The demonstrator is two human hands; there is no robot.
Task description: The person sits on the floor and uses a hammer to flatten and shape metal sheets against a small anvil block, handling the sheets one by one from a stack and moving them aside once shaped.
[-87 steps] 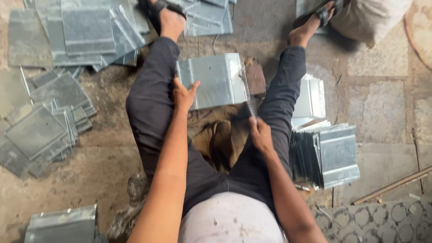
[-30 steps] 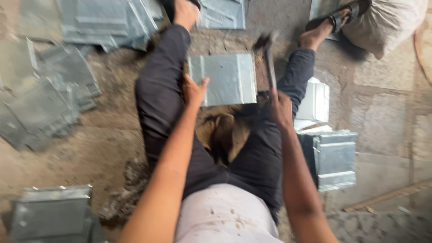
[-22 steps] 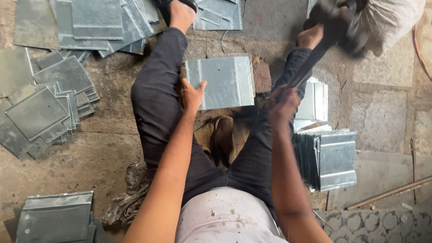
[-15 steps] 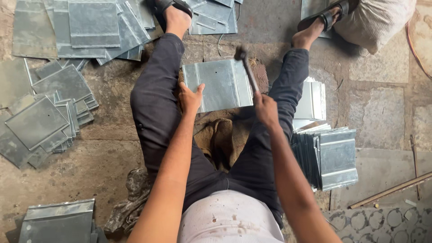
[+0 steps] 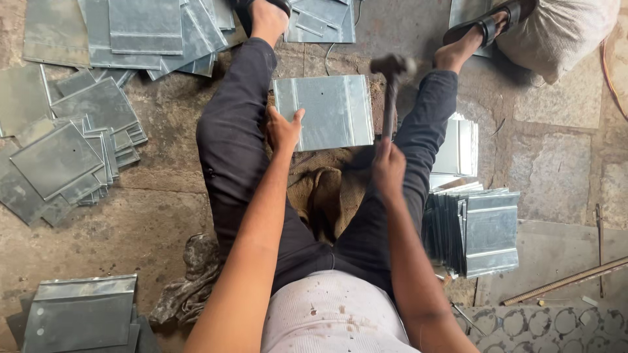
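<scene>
1. The person sits on the stone floor (image 5: 157, 216) with both legs stretched out far ahead.
2. A flat grey metal sheet (image 5: 325, 111) lies between the legs, on a brown cloth (image 5: 327, 189).
3. The left hand (image 5: 283, 131) rests on the near left corner of the metal sheet, with the fingers spread out flat.
4. The right hand (image 5: 388, 168) is wrapped tight around the handle of a hammer (image 5: 390, 88).
5. The hammer points away from the person, and its dark head sits just past the far right corner of the sheet. It looks a bit blurry.
6. A stack of sheets (image 5: 481, 229) stands on the right, just beside the right leg.
7. More metal sheets lie in a pile (image 5: 72, 150) on the left, well apart from the hands.
8. Another pile (image 5: 157, 29) lies far away on the left, near the left foot.
9. A white sack (image 5: 562, 29) sits in the far right corner, beside the right foot.
</scene>
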